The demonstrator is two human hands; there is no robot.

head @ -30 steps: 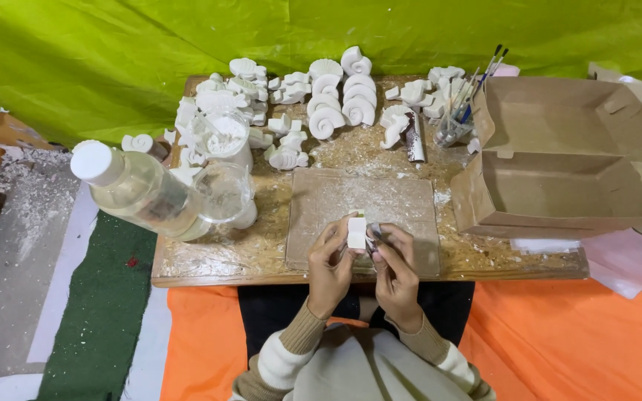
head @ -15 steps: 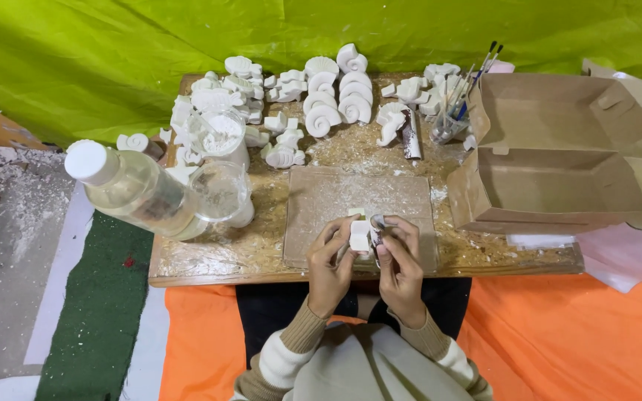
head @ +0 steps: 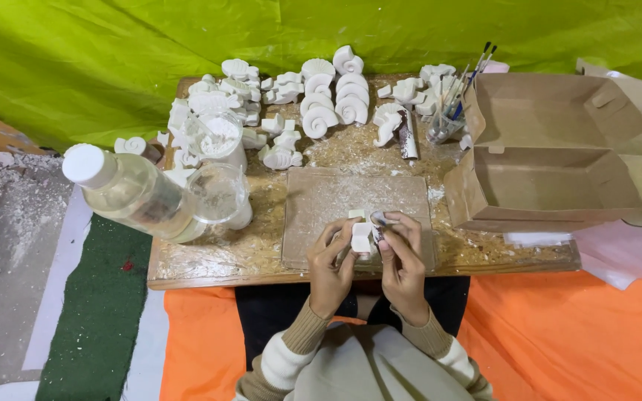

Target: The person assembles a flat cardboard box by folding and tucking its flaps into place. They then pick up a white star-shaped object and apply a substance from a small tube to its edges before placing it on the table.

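Seen from above, a person sits at a low wooden board [head: 209, 260] dusted with white powder. Both hands meet over a square clear sheet [head: 336, 204] near the board's front edge. The left hand [head: 334, 256] has its fingers curled closely around a small white plaster piece [head: 361, 238], gripping it from the left side. The right hand [head: 401, 256] touches the piece's right edge, fingers pinched narrowly on something small and dark; it is too small to tell what it is. At the back of the board lie many white plaster shell casts [head: 321, 100], spirals and scallops, set close together. To the left a clear plastic bottle [head: 131, 193] with a white cap stands beside a clear cup [head: 221, 194]. At the back right a glass jar of paintbrushes [head: 451, 111] stands just beside an open cardboard box [head: 551, 160]. Green cloth [head: 113, 52] hangs behind, and orange cloth [head: 559, 334] covers the floor in front.
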